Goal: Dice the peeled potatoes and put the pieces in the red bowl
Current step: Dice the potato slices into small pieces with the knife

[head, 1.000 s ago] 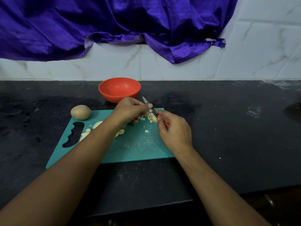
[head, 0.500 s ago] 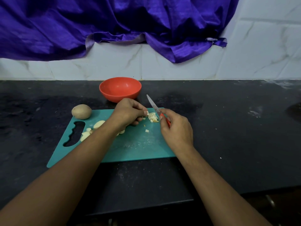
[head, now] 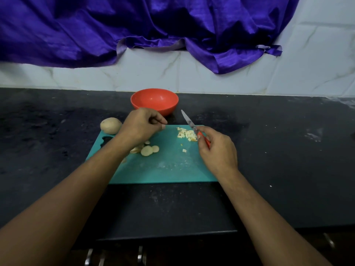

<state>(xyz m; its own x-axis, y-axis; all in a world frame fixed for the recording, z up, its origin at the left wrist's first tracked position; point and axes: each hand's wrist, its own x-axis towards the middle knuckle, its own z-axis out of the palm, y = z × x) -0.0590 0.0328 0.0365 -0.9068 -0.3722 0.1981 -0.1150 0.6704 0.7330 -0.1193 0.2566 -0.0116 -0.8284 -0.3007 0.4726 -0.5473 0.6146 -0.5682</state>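
Observation:
A teal cutting board lies on the black counter. A small heap of diced potato sits near the board's far right edge, with two loose cubes just in front. Round potato slices lie at the board's left middle. My right hand grips a red-handled knife, blade tilted up and away beside the dice. My left hand hovers over the board's far left with fingers curled, holding nothing I can see. The red bowl stands empty behind the board. A whole potato rests at the board's far left corner.
The black counter spreads wide to the right and left of the board. A white tiled wall rises behind it, with a purple cloth hanging over it. Drawer handles show below the counter's front edge.
My left hand has drawn back to the left, off the diced heap. The knife blade has lifted off the dice and now points up and away.

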